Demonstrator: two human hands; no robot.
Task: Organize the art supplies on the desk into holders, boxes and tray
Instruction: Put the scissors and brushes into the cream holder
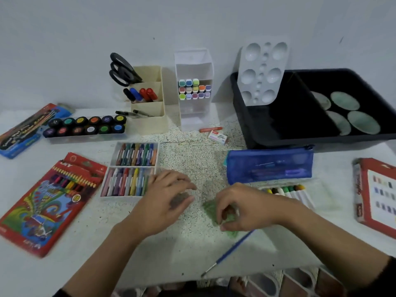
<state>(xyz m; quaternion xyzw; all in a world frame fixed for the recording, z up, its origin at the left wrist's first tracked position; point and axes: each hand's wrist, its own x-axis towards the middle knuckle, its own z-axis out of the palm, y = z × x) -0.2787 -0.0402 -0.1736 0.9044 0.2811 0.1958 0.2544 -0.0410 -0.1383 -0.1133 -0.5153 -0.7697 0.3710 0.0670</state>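
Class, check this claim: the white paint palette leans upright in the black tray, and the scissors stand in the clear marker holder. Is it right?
No. The head view shows the scissors standing in the cream holder, not the clear marker holder. The white paint palette does lean upright in the black tray.

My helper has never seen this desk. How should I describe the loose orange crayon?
Find the tall clear holder with pastel marker caps at the back, between the cream holder and the black tray. Just in front of its base lies the orange crayon, beside a small white box. It is the only crayon lying alone, outside any box.
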